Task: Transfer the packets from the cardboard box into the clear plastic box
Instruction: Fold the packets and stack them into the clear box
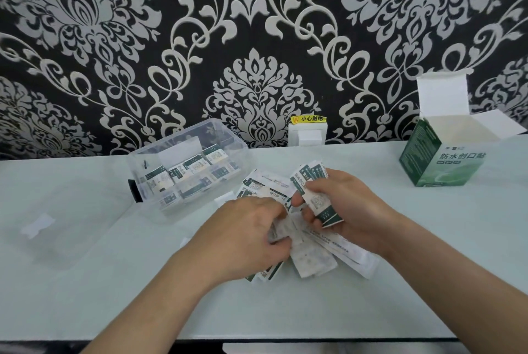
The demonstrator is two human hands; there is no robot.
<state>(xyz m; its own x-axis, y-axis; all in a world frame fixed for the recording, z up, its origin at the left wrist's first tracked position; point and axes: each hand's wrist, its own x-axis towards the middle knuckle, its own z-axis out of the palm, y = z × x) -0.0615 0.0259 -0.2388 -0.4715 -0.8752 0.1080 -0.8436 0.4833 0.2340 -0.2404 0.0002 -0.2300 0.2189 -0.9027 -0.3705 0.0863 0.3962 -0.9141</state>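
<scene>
A loose pile of white-and-green packets (314, 262) lies on the pale table in front of me. My right hand (348, 210) grips a small stack of packets (320, 205) between thumb and fingers, just above the pile. My left hand (248, 233) is curled over the pile's left side and pinches packets there. The clear plastic box (148, 165) stands open at the back left of the pile, with several packets standing in rows inside. The green cardboard box (440, 162) stands open at the far right, its inside looking bare.
The clear lid (65, 222) lies flat on the table at the left. A white wall socket (307, 133) with a yellow label sits behind the table, against patterned wallpaper. The table's front edge (314, 339) runs close below my forearms.
</scene>
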